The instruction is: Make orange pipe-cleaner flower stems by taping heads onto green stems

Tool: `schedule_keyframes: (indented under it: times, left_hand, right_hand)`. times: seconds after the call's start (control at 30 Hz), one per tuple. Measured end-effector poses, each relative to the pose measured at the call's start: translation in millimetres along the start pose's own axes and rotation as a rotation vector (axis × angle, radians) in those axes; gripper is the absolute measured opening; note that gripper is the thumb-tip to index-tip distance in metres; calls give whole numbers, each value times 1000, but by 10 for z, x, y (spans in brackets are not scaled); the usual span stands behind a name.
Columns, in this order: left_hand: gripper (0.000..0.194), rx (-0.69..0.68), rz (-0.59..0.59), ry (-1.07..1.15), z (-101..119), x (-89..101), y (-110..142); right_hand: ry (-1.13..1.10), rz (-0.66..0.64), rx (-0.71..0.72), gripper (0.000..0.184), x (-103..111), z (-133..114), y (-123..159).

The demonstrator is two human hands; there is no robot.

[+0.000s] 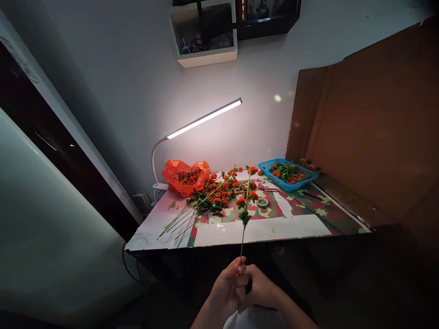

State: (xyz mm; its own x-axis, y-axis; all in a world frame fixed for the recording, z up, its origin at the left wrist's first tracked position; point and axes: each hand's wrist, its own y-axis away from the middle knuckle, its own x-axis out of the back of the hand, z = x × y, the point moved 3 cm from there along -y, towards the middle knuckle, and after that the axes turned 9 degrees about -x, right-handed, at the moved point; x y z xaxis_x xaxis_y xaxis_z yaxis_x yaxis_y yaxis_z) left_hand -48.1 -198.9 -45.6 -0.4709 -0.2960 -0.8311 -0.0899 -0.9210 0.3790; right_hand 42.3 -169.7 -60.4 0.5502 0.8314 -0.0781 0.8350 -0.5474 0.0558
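Note:
My left hand [229, 284] pinches the bottom end of a thin green stem of a flower sprig [246, 201] with orange blossoms, held upright in front of the table. My right hand [261, 287] is curled close against the left one, its fingers closed near the stem's base; what it holds is hidden. A pile of similar orange flower stems [206, 198] lies on the table [260, 230]. A roll of tape [262, 202] sits just right of the sprig's blossoms.
An orange plastic bag [185, 176] with flowers lies at the back left beside a lit white desk lamp [202, 120]. A blue basket [286, 173] of flower pieces stands back right. A brown cardboard sheet [370, 132] walls the right side. Shelves [206, 36] hang above.

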Motion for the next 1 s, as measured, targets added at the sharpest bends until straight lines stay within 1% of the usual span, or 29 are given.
schedule_keyframes:
  times: [0.03,0.07,0.1,0.13,0.2,0.27,0.3,0.37,0.4,0.43,0.47,0.5,0.57,0.6,0.63,0.7,0.77,0.83,0.87,0.93,1.0]
  left_hand:
    - [27,4,-2,10,-8,62,33]
    - [29,25,-12,12,-19,113,62]
    - [29,44,-28,3,-30,154,84]
    - [30,60,-44,-22,-38,188,99]
    - [35,53,-54,-124,-19,241,105]
    - [38,-57,-5,-270,112,267,89]
    - [38,-145,32,-363,238,262,82]
    - [36,-379,109,-578,621,204,86]
    - [36,-496,132,-734,857,150,97]
    - [34,-673,177,-891,1126,84,121]
    - [31,-818,230,-1047,1388,19,143]
    - [29,-927,269,-1196,1629,-45,155]
    - [27,-1079,443,-1481,2040,-128,147]
    - [27,-1142,496,-1608,2193,-161,123]
    - [28,-1197,521,-1710,2311,-185,86]
    - [28,-1278,578,-1848,2467,-192,-5]
    - [26,-1248,543,-1977,2536,-162,-125]
    - [24,-1144,515,-2052,2567,-99,-234]
    - [24,-1093,519,-2067,2578,-63,-274]
    - [24,-1023,549,-2081,2591,4,-324]
    - [25,-988,569,-2089,2594,54,-345]
  right_hand:
    - [-11,-35,-43,26,-35,46,-31]
    - [-12,-51,-75,30,-64,80,-58]
    - [-4,-47,-92,41,-89,101,-80]
    - [12,-25,-90,56,-110,109,-97]
    - [55,40,-41,82,-147,94,-114]
    - [109,107,32,98,-174,60,-112]
    - [142,134,60,104,-178,43,-106]
    - [208,188,92,109,-147,13,-82]
    - [237,225,105,106,-104,-4,-61]
    - [261,269,119,99,-42,-20,-35]
    - [281,325,139,90,37,-38,0]
    - [303,390,163,80,129,-54,42]
    - [350,531,201,66,338,-72,148]
    - [374,607,210,60,450,-73,209]
    - [400,688,216,55,565,-72,277]
    - [473,844,228,42,798,-78,422]
    - [576,972,231,30,1047,-116,565]
    - [722,1121,248,22,1330,-214,700]
    - [802,1188,242,19,1485,-280,754]
    - [965,1273,145,18,1817,-420,817]
    - [1096,1344,-45,18,2156,-543,842]
